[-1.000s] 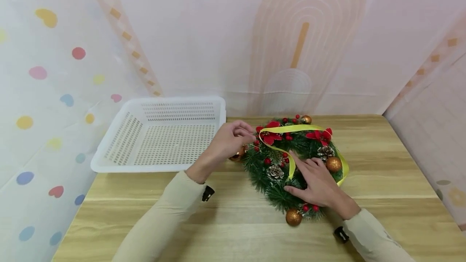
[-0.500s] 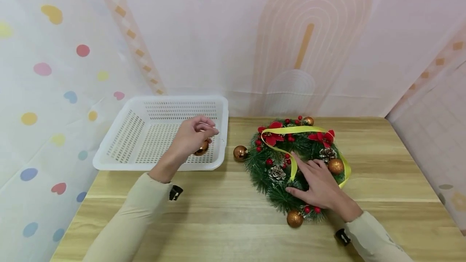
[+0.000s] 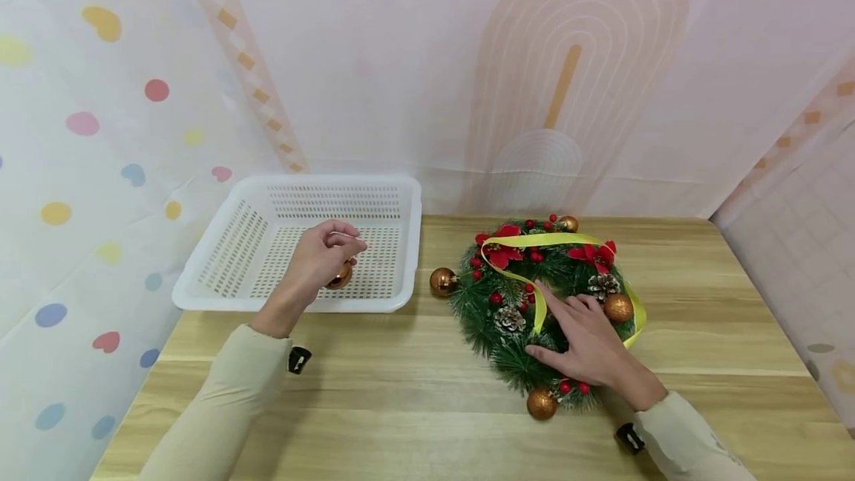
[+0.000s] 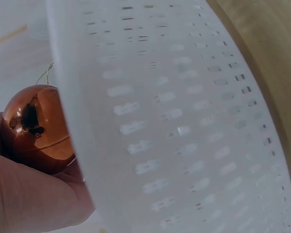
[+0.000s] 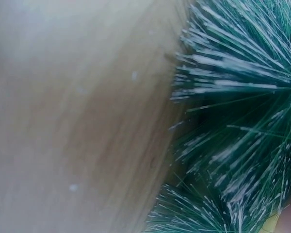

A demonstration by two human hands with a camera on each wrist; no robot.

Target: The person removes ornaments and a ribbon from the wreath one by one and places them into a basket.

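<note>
My left hand [image 3: 320, 262] is over the white plastic basket [image 3: 190, 292] with its fingers curled, holding a shiny copper bauble [image 3: 341, 277]. In the left wrist view the bauble [image 4: 36, 128] sits against the fingers behind the basket wall [image 4: 150, 116], and a thin gold loop shows at its top. My right hand [image 3: 588, 340] lies with fingers spread on a green Christmas wreath [image 3: 481, 325]. A yellow ribbon [image 3: 548, 240] runs across the wreath, and part of it passes by the right fingertips. Only the wreath's frosted needles [image 5: 242, 121] show clearly in the right wrist view.
Another copper bauble [image 3: 442, 282] sits at the wreath's left edge. A glittery bauble [image 3: 542, 404] is at its front. Red flowers [image 3: 504, 247], berries and pine cones [image 3: 510, 320] decorate it. Wooden tabletop [image 3: 387, 399] lies in front; a patterned cloth backdrop [image 3: 374, 80] stands behind.
My left hand has moved left from the wreath's edge to over the basket, carrying the copper bauble. The right hand stays on the wreath. The view has shifted slightly.
</note>
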